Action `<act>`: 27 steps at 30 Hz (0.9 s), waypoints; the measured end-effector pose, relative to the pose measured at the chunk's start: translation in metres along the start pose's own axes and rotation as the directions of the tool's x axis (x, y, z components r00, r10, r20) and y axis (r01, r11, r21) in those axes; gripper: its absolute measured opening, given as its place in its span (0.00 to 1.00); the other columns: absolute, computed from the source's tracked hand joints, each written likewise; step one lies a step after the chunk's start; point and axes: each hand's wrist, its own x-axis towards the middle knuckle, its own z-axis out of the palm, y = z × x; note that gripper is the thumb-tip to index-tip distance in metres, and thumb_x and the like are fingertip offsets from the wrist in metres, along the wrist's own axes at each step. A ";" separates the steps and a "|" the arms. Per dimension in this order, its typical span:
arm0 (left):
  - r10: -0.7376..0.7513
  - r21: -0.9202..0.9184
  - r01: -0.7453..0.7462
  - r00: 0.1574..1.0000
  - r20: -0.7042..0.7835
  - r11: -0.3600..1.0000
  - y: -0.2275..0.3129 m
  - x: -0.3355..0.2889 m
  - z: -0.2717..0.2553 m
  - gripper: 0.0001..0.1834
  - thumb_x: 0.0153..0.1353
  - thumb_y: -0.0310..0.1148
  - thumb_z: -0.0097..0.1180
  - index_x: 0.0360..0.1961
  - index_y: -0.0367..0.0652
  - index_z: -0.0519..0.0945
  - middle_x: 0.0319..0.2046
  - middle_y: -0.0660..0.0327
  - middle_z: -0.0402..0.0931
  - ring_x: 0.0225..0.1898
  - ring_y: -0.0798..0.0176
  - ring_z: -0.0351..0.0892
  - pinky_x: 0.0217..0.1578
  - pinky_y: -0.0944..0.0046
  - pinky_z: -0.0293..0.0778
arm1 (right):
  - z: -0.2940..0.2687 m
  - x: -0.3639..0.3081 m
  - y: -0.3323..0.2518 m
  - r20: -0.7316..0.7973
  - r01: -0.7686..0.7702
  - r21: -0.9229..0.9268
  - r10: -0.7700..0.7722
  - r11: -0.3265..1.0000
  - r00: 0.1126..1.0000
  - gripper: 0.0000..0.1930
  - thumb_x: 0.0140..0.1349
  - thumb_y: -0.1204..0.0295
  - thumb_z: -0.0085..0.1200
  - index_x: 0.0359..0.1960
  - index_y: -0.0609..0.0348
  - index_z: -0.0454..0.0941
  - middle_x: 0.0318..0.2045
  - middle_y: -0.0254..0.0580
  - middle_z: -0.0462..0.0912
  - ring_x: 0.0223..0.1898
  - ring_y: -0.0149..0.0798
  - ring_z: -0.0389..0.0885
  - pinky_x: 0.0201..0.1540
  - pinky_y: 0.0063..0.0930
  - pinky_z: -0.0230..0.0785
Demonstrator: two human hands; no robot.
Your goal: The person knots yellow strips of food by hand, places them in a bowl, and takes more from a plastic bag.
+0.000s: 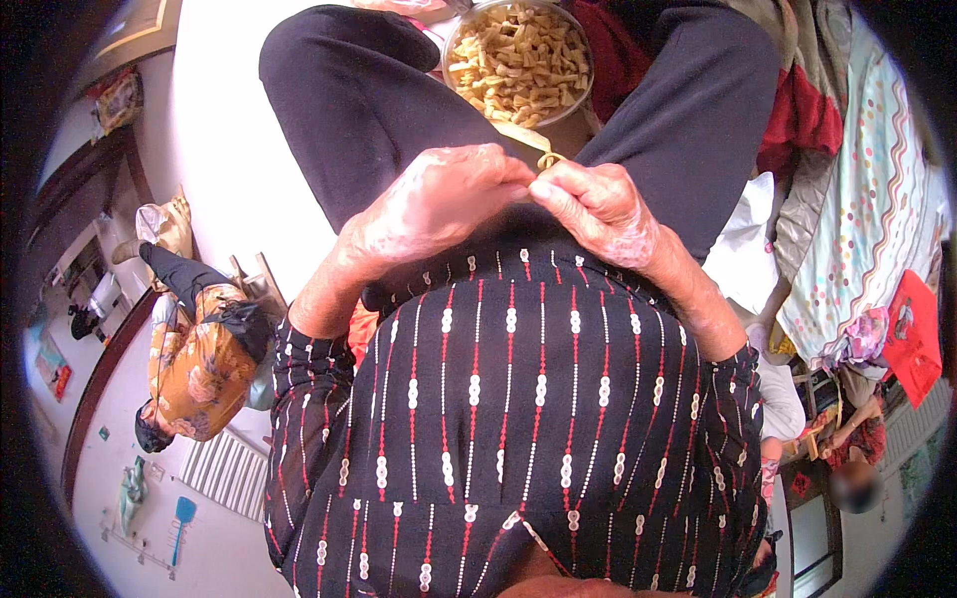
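My two hands meet in front of my lap, fingertips touching. My right hand (598, 209) is closed, thumb against bent fingers, around a pale yellow strip (524, 136) that looks like tofu skin. The strip curls into a small loop just above my right fingers, and its free end lies toward the upper left. My left hand (439, 194) has its fingers pressed together in a pinch; what lies between its tips is hidden. Just beyond the hands, between my knees, a round metal bowl (448, 58) holds many short, yellowish knotted pieces (518, 60).
My dark-trousered legs (349, 100) spread on both sides of the bowl. Dotted pale cloth (857, 199), red fabric (802, 115) and a white sheet or bag (743, 239) lie at the right. A person in a floral orange top (204, 359) is at the left, another person (862, 429) at the far right.
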 end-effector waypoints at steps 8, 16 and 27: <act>-0.041 0.031 0.040 0.999 0.016 0.999 -0.003 -0.025 -0.049 0.03 0.50 0.21 0.56 0.28 0.34 0.76 0.20 0.55 0.73 0.21 0.57 0.76 0.22 0.62 0.68 | 0.015 0.014 -0.001 0.066 0.219 -0.125 -0.212 0.968 0.975 0.09 0.62 0.69 0.47 0.28 0.61 0.70 0.20 0.48 0.72 0.22 0.50 0.74 0.25 0.38 0.66; -0.047 0.457 0.025 0.998 0.038 0.889 0.013 -0.028 -0.053 0.20 0.47 0.25 0.60 0.44 0.35 0.73 0.35 0.52 0.75 0.39 0.52 0.76 0.41 0.57 0.71 | 0.026 0.032 0.000 0.131 0.243 -0.143 -0.225 0.960 0.966 0.10 0.63 0.69 0.45 0.26 0.61 0.66 0.14 0.50 0.70 0.19 0.52 0.72 0.22 0.41 0.63; -0.115 0.250 0.057 0.968 0.225 0.967 0.004 -0.043 -0.028 0.10 0.55 0.28 0.56 0.22 0.38 0.68 0.14 0.58 0.64 0.17 0.53 0.70 0.19 0.58 0.64 | 0.005 0.023 -0.002 0.277 0.156 -0.016 -0.145 0.988 0.950 0.08 0.61 0.70 0.50 0.28 0.64 0.73 0.17 0.50 0.72 0.19 0.50 0.73 0.23 0.38 0.62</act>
